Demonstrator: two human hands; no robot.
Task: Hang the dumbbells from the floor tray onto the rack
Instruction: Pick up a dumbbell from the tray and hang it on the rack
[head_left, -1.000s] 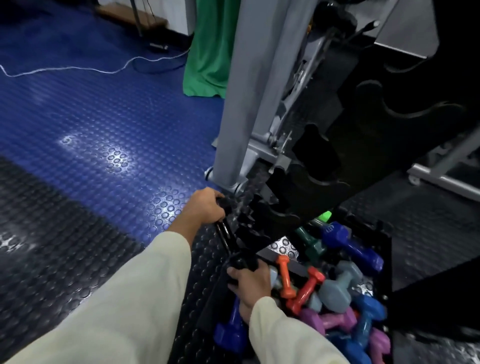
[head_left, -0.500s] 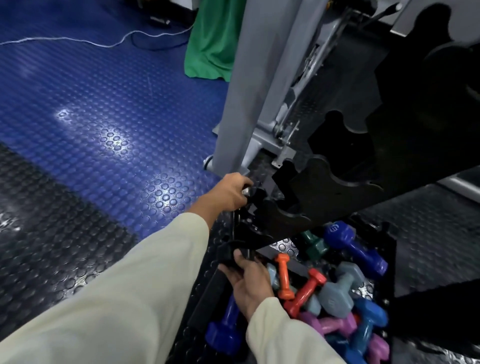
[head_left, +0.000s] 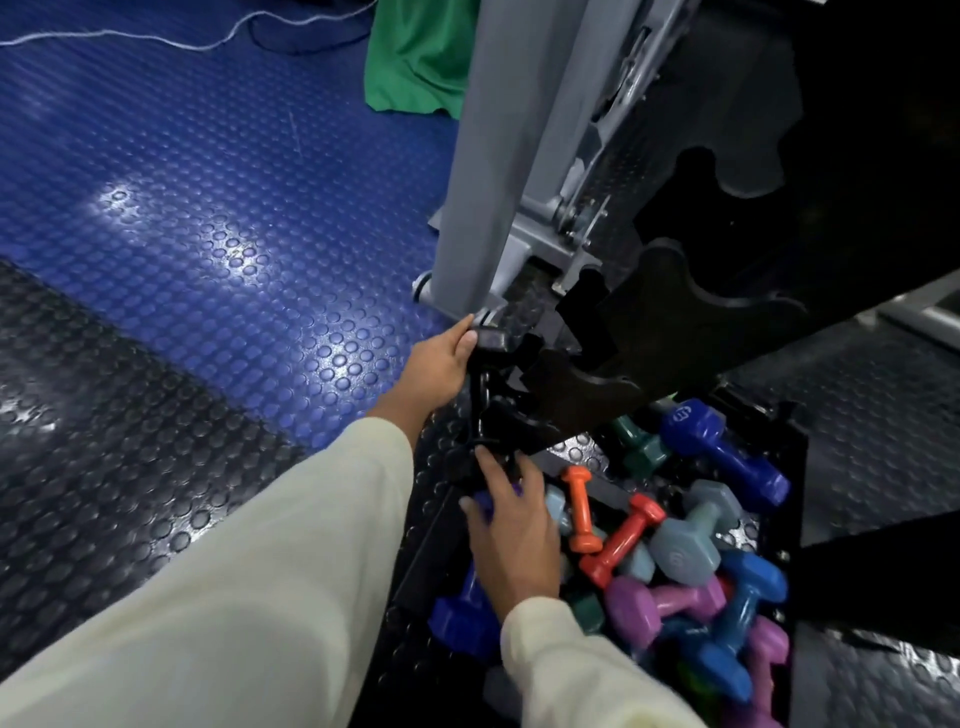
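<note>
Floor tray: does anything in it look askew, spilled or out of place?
The dumbbells lie jumbled in the tray, crossing and stacked at all angles; one red dumbbell leans across a grey one. A dark blue dumbbell sits at the left edge, apart from the pile. No damage shows.

Blue studded rubber floor (head_left: 197, 197) fills the view from nine to twelve o'clock, with bright glare patches. Black studded matting (head_left: 104, 441) borders it at seven to nine o'clock. A white cable (head_left: 130, 35) trails at eleven o'clock. Green cloth (head_left: 410, 57) hangs at twelve, beside a grey metal post (head_left: 498, 145).
</note>
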